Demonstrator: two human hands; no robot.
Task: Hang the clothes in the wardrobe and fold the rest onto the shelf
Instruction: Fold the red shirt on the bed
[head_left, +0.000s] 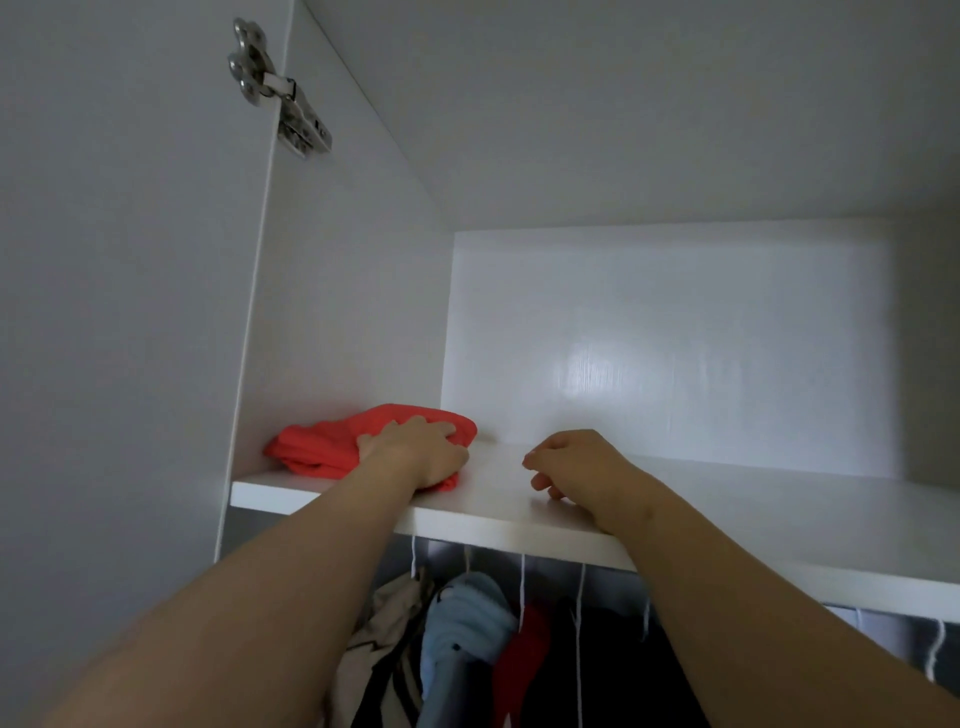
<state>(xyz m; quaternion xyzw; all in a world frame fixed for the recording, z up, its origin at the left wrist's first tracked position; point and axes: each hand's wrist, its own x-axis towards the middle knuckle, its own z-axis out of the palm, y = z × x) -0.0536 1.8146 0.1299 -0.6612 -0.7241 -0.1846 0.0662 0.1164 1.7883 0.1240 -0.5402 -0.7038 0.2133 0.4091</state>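
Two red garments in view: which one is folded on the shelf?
The coral one at the shelf's left end, with the left hand resting on it. The darker red one hangs below the shelf, beside the light blue garment.

**Op:** From here I see my left grip (415, 452) lying flat on the red cloth (317, 447), fingers spread over its top.

**Desk:** Where does the cloth sit?

**Op:** On the shelf (727, 499), in the left corner against the side wall. It's bunched rather than square.

**Desk:** And your other hand?

**Op:** My right grip (576, 467) is over the shelf's front part, just beside the left one. Its fingers are loosely curled and hold nothing.

**Desk:** Anything under the shelf?

**Op:** Hanging clothes: a beige piece (384, 613), a blue piece (467, 618) and a dark red piece (524, 654), packed close together. There's a metal hinge (280, 88) up on the left.
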